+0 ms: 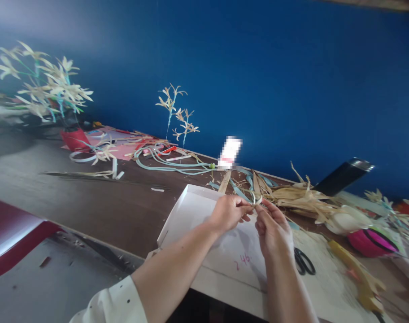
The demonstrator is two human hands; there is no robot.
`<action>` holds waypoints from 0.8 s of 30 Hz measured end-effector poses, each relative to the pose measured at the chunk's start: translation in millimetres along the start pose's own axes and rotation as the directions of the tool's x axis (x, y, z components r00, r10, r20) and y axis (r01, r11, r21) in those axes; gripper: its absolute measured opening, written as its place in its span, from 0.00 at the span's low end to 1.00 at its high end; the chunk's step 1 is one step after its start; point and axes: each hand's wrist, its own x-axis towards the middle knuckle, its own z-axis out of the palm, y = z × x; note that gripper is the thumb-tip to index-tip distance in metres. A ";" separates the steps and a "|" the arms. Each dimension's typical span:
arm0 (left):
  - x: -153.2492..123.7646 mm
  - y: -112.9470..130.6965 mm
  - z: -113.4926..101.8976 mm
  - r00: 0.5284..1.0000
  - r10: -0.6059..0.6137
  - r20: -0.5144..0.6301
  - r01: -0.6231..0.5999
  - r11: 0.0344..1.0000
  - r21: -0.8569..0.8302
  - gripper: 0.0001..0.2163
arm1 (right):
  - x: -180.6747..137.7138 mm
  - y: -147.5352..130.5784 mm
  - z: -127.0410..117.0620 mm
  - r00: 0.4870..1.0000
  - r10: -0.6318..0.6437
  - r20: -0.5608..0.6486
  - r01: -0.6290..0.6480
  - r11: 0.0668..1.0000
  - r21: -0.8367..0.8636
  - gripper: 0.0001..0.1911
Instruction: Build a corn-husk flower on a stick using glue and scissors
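Above a white shallow box point(187, 211), my left hand point(229, 210) and my right hand point(273, 226) meet with their fingertips pinched. Between them is a small pale petal-like piece point(257, 198), its thin curved tips poking up. Its lower end is hidden by my fingers. Black-handled scissors point(304, 262) lie beside my right forearm, partly covered by it. Beyond my right hand spreads a pile of dried tan husks point(298, 197).
A dark bottle point(344, 176) leans at the back right, with a pink pouch point(372, 242) and a yellow glue gun point(357, 273) nearer. Husk flowers point(61, 87) stand in a red pot point(75, 140) at left. Pale blue cords point(171, 168) and a bright phone-like screen point(229, 152) lie behind.
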 end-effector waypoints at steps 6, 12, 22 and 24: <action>-0.7 -1.1 0.0 1.000 0.009 0.006 -0.009 1.000 0.008 0.07 | 1.1 2.0 -1.5 1.000 0.019 -0.001 -0.019 1.000 0.015 0.25; -0.1 0.3 -0.5 1.000 -0.022 -0.002 0.022 1.000 -0.002 0.07 | 0.8 2.3 -1.9 1.000 0.026 0.015 -0.026 1.000 0.011 0.26; -0.9 7.7 0.4 0.997 -0.081 -0.009 0.080 0.996 -0.048 0.08 | -0.5 1.7 -0.5 1.000 -0.001 0.005 0.001 1.000 -0.009 0.24; -1.1 7.6 0.3 0.997 -0.074 -0.010 0.074 0.996 -0.049 0.07 | -1.4 1.5 0.3 1.000 -0.012 0.004 0.012 1.000 -0.028 0.24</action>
